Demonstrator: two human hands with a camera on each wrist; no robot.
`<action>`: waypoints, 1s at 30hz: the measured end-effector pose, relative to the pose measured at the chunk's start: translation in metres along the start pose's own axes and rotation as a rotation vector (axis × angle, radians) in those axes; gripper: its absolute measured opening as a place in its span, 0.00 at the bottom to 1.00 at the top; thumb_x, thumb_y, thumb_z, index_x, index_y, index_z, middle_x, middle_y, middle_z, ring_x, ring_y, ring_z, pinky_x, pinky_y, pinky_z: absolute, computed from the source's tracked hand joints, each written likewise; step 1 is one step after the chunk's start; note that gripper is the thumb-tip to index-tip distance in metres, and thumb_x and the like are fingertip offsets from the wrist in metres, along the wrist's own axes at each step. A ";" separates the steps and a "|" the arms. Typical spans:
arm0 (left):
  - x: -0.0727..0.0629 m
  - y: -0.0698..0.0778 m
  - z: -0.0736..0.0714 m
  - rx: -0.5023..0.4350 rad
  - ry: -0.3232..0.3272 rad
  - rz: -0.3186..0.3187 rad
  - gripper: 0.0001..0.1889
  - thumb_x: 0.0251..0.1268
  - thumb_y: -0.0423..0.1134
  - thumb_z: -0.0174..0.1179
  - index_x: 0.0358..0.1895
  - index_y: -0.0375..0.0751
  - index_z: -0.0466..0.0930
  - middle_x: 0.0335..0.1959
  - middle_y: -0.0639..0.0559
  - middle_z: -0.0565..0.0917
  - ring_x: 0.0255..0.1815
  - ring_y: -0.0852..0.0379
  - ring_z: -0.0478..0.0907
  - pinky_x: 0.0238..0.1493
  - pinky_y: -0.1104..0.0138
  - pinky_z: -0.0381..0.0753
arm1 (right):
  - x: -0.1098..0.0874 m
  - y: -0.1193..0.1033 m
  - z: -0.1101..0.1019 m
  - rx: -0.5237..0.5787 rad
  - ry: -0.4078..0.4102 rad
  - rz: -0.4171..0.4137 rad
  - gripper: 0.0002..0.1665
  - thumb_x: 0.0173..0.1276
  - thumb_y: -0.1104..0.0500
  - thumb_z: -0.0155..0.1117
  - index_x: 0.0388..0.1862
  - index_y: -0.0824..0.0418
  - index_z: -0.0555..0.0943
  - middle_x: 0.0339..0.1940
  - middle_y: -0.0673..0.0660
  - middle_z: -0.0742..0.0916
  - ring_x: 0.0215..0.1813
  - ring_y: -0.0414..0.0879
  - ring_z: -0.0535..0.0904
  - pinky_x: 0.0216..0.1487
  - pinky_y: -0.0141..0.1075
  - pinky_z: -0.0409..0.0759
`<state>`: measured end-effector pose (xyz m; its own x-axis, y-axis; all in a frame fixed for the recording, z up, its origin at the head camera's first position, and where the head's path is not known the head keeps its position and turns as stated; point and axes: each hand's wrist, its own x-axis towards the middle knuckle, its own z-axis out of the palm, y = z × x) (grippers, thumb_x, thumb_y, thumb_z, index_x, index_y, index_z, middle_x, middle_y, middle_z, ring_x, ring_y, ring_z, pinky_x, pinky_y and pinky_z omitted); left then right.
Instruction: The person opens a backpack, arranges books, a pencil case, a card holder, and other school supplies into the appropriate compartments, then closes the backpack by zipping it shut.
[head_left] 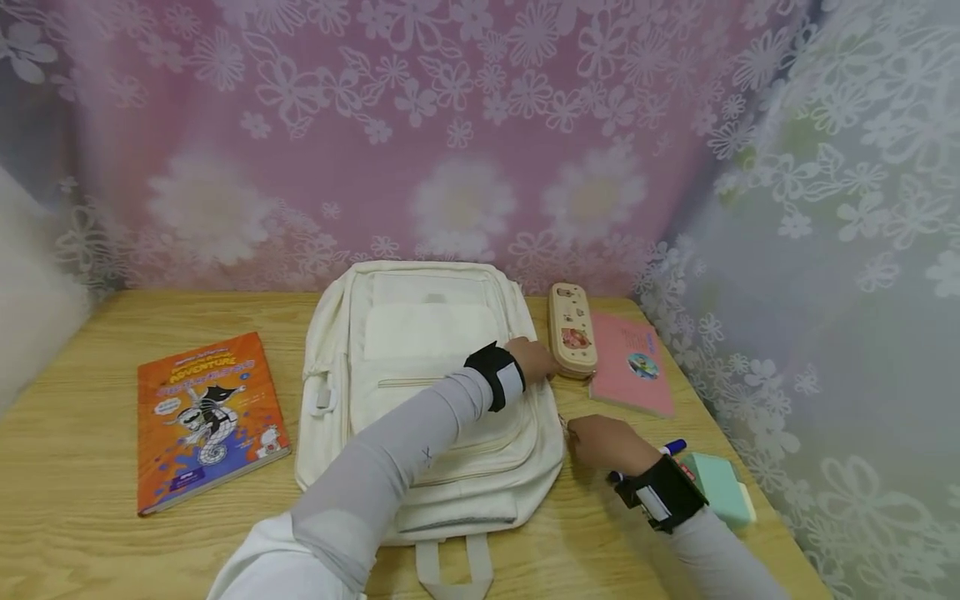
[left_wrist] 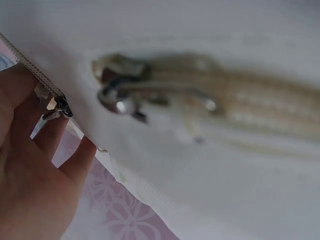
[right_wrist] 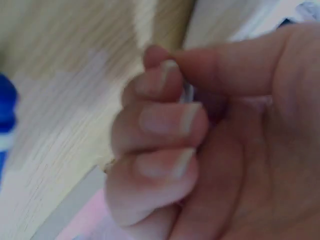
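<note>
A cream backpack lies on the wooden table, its top handle toward me. My left hand holds the bag's right edge; in the left wrist view its fingers lie at the zipper edge, beside a dark metal slider. Close to that camera is a blurred pocket zipper pull. Lower on the same side, my right hand pinches a small zipper pull. In the right wrist view the fingers are curled, and only a silvery bit of the pull shows between them.
An orange comic book lies left of the backpack. To the right are a cream pencil case, a pink book, a blue-capped marker partly behind the right hand, and a mint-green box-like item. Floral curtains hang behind.
</note>
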<state>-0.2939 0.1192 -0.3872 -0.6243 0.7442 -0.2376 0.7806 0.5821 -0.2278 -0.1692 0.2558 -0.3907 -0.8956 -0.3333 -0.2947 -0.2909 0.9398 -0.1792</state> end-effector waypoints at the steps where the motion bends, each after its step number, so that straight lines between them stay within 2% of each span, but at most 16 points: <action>1: 0.002 -0.002 0.002 0.006 -0.004 -0.005 0.10 0.73 0.43 0.46 0.49 0.62 0.76 0.53 0.65 0.78 0.53 0.62 0.73 0.51 0.67 0.72 | -0.008 -0.004 0.000 0.003 -0.003 -0.027 0.15 0.70 0.63 0.49 0.21 0.55 0.70 0.18 0.51 0.73 0.21 0.42 0.65 0.24 0.34 0.63; 5: 0.008 -0.012 0.007 -0.009 -0.018 -0.016 0.09 0.73 0.44 0.46 0.47 0.60 0.76 0.52 0.65 0.78 0.53 0.61 0.72 0.50 0.66 0.72 | -0.036 -0.021 -0.001 0.020 -0.025 -0.144 0.14 0.70 0.62 0.51 0.23 0.54 0.69 0.17 0.47 0.67 0.21 0.38 0.57 0.27 0.35 0.55; 7: 0.010 -0.015 0.013 -0.021 -0.003 -0.013 0.08 0.73 0.45 0.47 0.45 0.59 0.75 0.50 0.65 0.78 0.50 0.61 0.72 0.48 0.67 0.72 | -0.046 -0.029 0.001 0.024 -0.020 -0.190 0.15 0.71 0.62 0.51 0.22 0.54 0.66 0.17 0.46 0.62 0.22 0.37 0.52 0.28 0.35 0.51; 11: 0.006 -0.015 0.022 -0.059 0.065 0.015 0.06 0.71 0.45 0.49 0.44 0.58 0.76 0.46 0.64 0.79 0.47 0.61 0.72 0.45 0.68 0.71 | -0.059 -0.045 0.006 0.044 -0.019 -0.197 0.13 0.70 0.62 0.53 0.24 0.54 0.67 0.16 0.45 0.61 0.21 0.37 0.51 0.27 0.35 0.50; 14: 0.001 -0.010 0.026 -0.078 0.107 0.059 0.07 0.71 0.45 0.49 0.45 0.57 0.76 0.47 0.64 0.80 0.48 0.61 0.73 0.46 0.69 0.72 | -0.063 -0.053 0.011 0.042 -0.046 -0.195 0.08 0.68 0.61 0.55 0.27 0.55 0.73 0.16 0.45 0.65 0.19 0.36 0.55 0.25 0.33 0.53; 18: -0.005 -0.001 0.022 -0.064 0.130 0.088 0.10 0.71 0.47 0.48 0.51 0.59 0.75 0.50 0.64 0.79 0.50 0.61 0.72 0.49 0.70 0.72 | -0.068 -0.064 0.012 -0.007 -0.084 -0.184 0.05 0.65 0.59 0.59 0.29 0.55 0.76 0.16 0.45 0.71 0.18 0.35 0.62 0.23 0.31 0.59; 21: -0.009 0.001 0.014 -0.044 0.139 0.079 0.12 0.70 0.48 0.47 0.53 0.60 0.74 0.51 0.64 0.78 0.52 0.62 0.72 0.50 0.70 0.72 | -0.069 -0.075 0.011 -0.049 -0.100 -0.147 0.08 0.64 0.59 0.61 0.25 0.53 0.75 0.15 0.45 0.73 0.18 0.35 0.65 0.21 0.30 0.62; 25: -0.009 0.000 0.007 -0.027 0.138 0.062 0.12 0.71 0.48 0.46 0.53 0.61 0.74 0.52 0.64 0.78 0.52 0.62 0.72 0.50 0.70 0.73 | -0.067 -0.092 0.009 -0.101 -0.123 -0.113 0.13 0.63 0.59 0.62 0.20 0.51 0.72 0.14 0.44 0.71 0.17 0.36 0.63 0.21 0.30 0.61; 28: -0.005 -0.001 0.010 -0.020 0.124 0.043 0.12 0.72 0.48 0.46 0.54 0.62 0.73 0.52 0.64 0.77 0.52 0.62 0.72 0.49 0.69 0.74 | -0.063 -0.102 0.010 -0.132 -0.145 -0.142 0.12 0.61 0.59 0.64 0.21 0.50 0.72 0.14 0.43 0.71 0.18 0.35 0.63 0.21 0.30 0.62; 30: -0.001 -0.002 0.012 -0.016 0.126 0.031 0.12 0.71 0.48 0.47 0.54 0.63 0.72 0.52 0.64 0.77 0.52 0.62 0.72 0.49 0.69 0.74 | -0.060 -0.104 0.009 -0.114 -0.163 -0.163 0.11 0.61 0.59 0.64 0.22 0.50 0.73 0.14 0.43 0.71 0.18 0.34 0.63 0.21 0.29 0.63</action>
<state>-0.2952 0.1130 -0.3978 -0.5916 0.7967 -0.1237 0.8006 0.5624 -0.2065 -0.0818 0.1770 -0.3629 -0.7701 -0.4804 -0.4197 -0.4717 0.8718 -0.1324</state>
